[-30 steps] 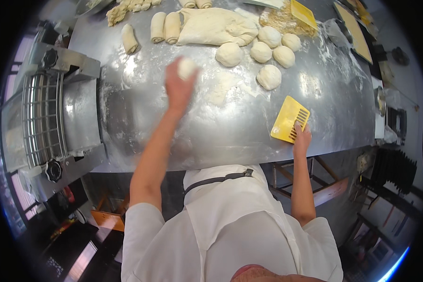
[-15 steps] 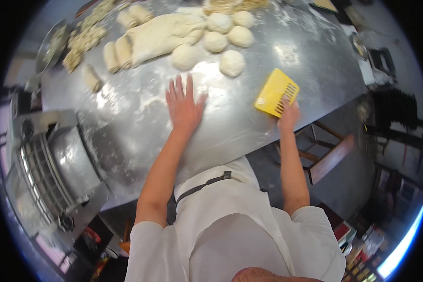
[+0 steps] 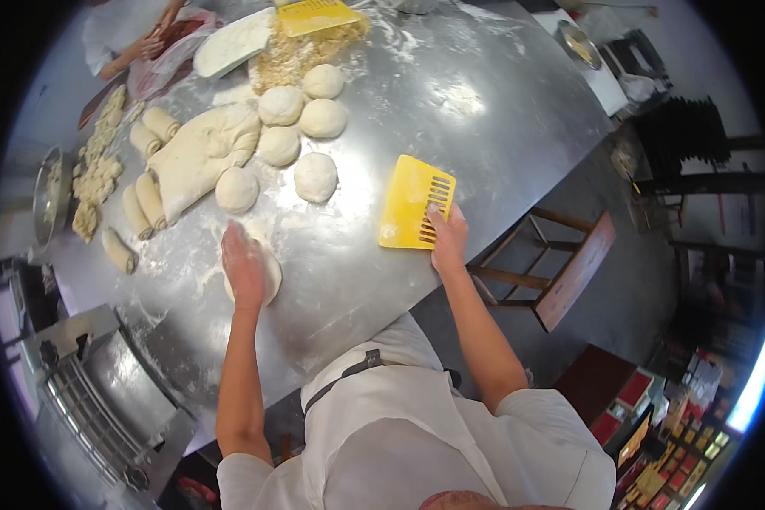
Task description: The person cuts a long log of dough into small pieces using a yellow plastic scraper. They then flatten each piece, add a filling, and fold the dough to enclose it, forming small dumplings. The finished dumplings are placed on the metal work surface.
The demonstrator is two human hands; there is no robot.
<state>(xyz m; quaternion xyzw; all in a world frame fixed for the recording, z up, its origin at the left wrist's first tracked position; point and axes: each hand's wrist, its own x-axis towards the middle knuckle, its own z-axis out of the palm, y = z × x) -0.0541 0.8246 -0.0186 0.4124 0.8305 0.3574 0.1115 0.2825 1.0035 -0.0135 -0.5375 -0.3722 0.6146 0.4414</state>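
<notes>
My left hand [image 3: 244,270] lies with outstretched fingers on a pale, flattened round of dough [image 3: 271,277], covering much of it. In my right hand [image 3: 450,241] is a yellow plastic scraper [image 3: 405,202] with a row of slots, gripped by its slotted edge above the steel table. Whether its far edge touches the metal I cannot tell. Beyond my left hand sit several round dough balls [image 3: 316,177]. Left of them a thick slab of dough [image 3: 197,161] stretches out beside several rolled dough pieces [image 3: 150,199].
Flour dusts the steel table [image 3: 357,289]. At its far side are a second yellow scraper [image 3: 317,15], a white scoop [image 3: 233,44] and a crumbly heap [image 3: 302,61]. Another person's hands [image 3: 151,42] are by a plastic bag. A roller machine [image 3: 93,399] stands left, a wooden stool [image 3: 574,272] right.
The view has turned, showing more of the table's far side and another person. A dough round now shows under my left hand. The scraper stays in my right hand, held more upright.
</notes>
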